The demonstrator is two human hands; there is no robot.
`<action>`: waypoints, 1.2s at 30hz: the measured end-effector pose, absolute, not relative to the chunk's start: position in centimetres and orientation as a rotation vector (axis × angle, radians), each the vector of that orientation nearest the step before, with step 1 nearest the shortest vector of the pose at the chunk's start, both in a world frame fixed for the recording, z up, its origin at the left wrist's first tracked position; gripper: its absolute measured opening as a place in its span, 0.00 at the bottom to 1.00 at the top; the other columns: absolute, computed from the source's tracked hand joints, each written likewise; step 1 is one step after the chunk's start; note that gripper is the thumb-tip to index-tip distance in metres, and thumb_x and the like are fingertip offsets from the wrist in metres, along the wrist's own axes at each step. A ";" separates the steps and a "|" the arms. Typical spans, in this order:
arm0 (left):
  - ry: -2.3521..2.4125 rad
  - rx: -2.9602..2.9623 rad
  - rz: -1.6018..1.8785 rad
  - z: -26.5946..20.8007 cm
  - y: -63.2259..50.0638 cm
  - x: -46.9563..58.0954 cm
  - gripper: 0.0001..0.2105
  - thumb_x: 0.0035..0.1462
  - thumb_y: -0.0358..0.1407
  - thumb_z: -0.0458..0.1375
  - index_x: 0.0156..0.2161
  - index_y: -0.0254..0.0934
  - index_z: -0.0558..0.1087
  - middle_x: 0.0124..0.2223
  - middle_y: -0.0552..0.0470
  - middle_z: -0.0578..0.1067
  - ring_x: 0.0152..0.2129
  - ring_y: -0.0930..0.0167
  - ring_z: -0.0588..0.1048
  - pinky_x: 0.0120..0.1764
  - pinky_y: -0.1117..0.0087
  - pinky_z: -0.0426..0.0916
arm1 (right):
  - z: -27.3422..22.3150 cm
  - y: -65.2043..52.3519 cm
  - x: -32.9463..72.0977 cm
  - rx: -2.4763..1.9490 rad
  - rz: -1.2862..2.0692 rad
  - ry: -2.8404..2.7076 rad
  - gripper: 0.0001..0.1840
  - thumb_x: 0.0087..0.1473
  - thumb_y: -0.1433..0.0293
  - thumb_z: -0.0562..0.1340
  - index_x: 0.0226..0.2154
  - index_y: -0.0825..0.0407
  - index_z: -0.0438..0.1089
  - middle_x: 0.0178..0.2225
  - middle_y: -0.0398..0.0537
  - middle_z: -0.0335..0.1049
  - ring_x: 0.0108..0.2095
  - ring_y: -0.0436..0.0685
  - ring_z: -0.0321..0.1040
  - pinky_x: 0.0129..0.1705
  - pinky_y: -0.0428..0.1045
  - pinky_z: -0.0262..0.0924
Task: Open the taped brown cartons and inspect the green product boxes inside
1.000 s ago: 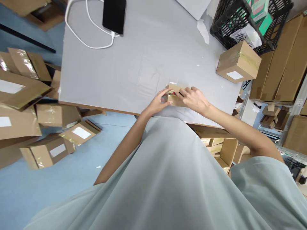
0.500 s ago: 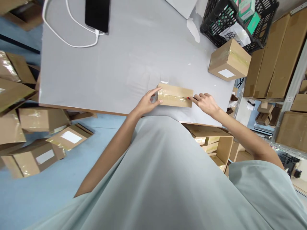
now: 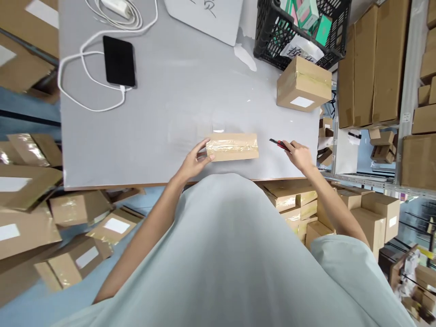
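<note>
A small oblong cardboard box [image 3: 233, 147], with clear tape along its top seam, lies on the grey table near the front edge. My left hand [image 3: 194, 162] grips its left end, thumb on the near side and fingers on the far side. My right hand [image 3: 299, 156] is closed around a box cutter [image 3: 279, 144] with a red and black body. Its dark tip points left, toward the box, with a gap of bare table between them.
A taped carton [image 3: 304, 85] with a white label stands at the back right, before a black crate [image 3: 272, 38] of small boxes. A black phone [image 3: 119, 61] on a white cable [image 3: 98, 109] lies at the left. Cartons [image 3: 76, 206] crowd the floor.
My right hand has drawn the box cutter rightward, off the box's seam and away from it. My left hand stays on the box. The camera view has shifted.
</note>
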State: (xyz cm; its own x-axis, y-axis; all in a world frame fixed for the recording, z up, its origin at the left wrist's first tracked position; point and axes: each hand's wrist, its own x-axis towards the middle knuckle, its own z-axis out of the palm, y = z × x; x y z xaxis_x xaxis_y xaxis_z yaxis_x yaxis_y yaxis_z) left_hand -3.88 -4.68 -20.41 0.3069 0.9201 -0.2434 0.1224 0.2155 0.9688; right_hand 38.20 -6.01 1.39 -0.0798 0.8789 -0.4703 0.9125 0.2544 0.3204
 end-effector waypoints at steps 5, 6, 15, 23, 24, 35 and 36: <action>1.150 1.249 0.788 -20.8 -4.7 -3.5 0.50 0.58 0.67 0.70 0.77 0.41 0.67 0.78 0.33 0.68 0.71 0.47 0.73 0.68 0.42 0.75 | -0.4 -7.5 35.2 1.590 -0.167 2.128 0.29 0.81 0.70 0.48 0.76 0.43 0.65 0.57 0.55 0.80 0.48 0.60 0.73 0.42 0.52 0.56; 1.153 1.252 0.788 -20.8 -4.7 -3.4 0.49 0.58 0.67 0.70 0.77 0.42 0.67 0.77 0.33 0.69 0.71 0.47 0.73 0.68 0.43 0.74 | -0.7 -7.3 34.6 1.551 -0.170 2.159 0.30 0.80 0.72 0.48 0.77 0.42 0.65 0.57 0.55 0.80 0.48 0.60 0.73 0.43 0.52 0.57; 1.161 1.279 0.776 -19.9 -4.6 -3.1 0.51 0.57 0.70 0.68 0.77 0.45 0.66 0.78 0.34 0.68 0.72 0.48 0.72 0.68 0.42 0.74 | 0.3 -2.9 32.2 1.238 -0.171 2.248 0.31 0.78 0.76 0.48 0.76 0.46 0.63 0.58 0.58 0.79 0.49 0.61 0.72 0.43 0.54 0.58; 1.177 1.255 0.773 -19.8 -4.7 -3.1 0.50 0.57 0.69 0.69 0.77 0.45 0.67 0.78 0.35 0.69 0.71 0.48 0.74 0.69 0.42 0.74 | 1.4 -1.9 30.6 1.129 -0.150 2.276 0.30 0.77 0.78 0.50 0.74 0.47 0.65 0.59 0.60 0.78 0.50 0.62 0.73 0.44 0.54 0.56; 1.176 1.248 0.772 -19.8 -4.7 -3.1 0.50 0.57 0.68 0.69 0.77 0.45 0.67 0.78 0.35 0.68 0.70 0.48 0.74 0.69 0.42 0.74 | 1.5 -1.8 30.5 1.136 -0.150 2.270 0.30 0.78 0.78 0.50 0.74 0.47 0.65 0.59 0.61 0.78 0.50 0.62 0.73 0.44 0.54 0.56; 1.163 1.250 0.782 -19.5 -4.7 -2.9 0.49 0.57 0.68 0.69 0.77 0.46 0.68 0.78 0.36 0.69 0.70 0.49 0.75 0.70 0.42 0.73 | 2.4 -1.9 31.4 1.066 -0.138 2.204 0.31 0.77 0.79 0.46 0.74 0.51 0.65 0.57 0.61 0.79 0.51 0.65 0.72 0.45 0.56 0.55; 1.167 1.246 0.784 -19.5 -4.7 -3.0 0.49 0.57 0.67 0.70 0.77 0.46 0.68 0.77 0.36 0.69 0.70 0.49 0.75 0.70 0.42 0.73 | 2.4 -1.9 32.2 1.072 -0.133 2.209 0.31 0.77 0.78 0.45 0.75 0.50 0.64 0.58 0.60 0.79 0.51 0.65 0.72 0.45 0.56 0.56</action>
State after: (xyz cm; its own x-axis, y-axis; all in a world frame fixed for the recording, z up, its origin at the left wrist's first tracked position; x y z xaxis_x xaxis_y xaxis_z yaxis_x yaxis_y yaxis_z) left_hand -2.96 -4.72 -19.51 0.2707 0.9345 -0.2313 0.1393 0.1997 0.9699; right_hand 32.17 -1.91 2.45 -0.4386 0.6615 -0.6083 0.7297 0.6572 0.1885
